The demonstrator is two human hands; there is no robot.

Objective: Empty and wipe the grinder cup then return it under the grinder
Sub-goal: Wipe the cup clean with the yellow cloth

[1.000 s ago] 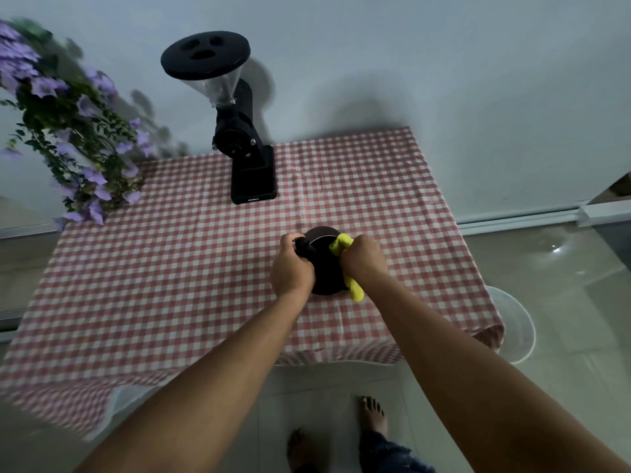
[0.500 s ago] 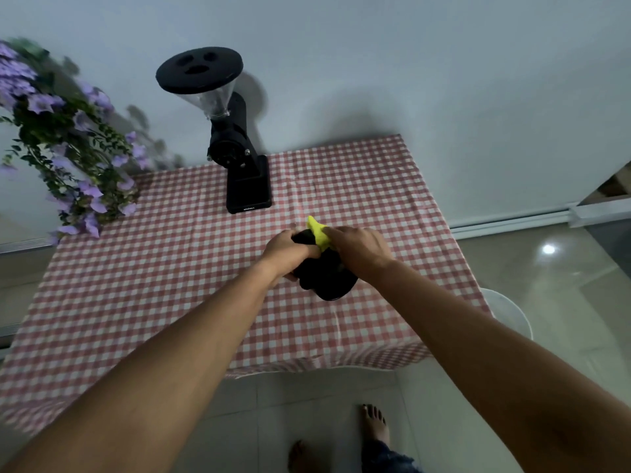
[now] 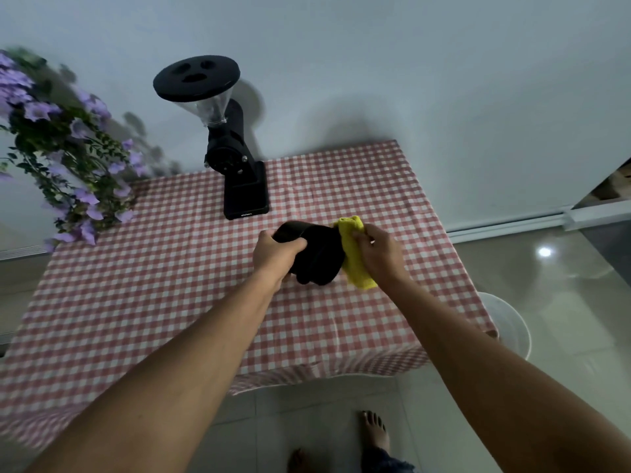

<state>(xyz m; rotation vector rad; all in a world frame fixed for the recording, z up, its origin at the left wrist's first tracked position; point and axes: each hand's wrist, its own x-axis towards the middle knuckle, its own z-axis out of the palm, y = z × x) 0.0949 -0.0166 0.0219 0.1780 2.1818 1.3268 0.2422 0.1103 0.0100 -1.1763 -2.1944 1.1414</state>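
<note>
Head view: grinder (image 3: 235, 155) behind hand-held cup (image 3: 319, 254), flowers (image 3: 65, 155) far left.

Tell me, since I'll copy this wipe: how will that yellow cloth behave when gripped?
Probably floppy: the yellow cloth bunches in the right hand and droops below it. Likely light, since a loose finger pinch holds it. It seems to mould against the black cup held by the left hand.

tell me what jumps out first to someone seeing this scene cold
At the centre, over the red gingham tablecloth, the left hand grips a black grinder cup tipped on its side, while the right hand presses a bright yellow cloth against it. Behind stands the black coffee grinder, with purple flowers at far left.
</note>
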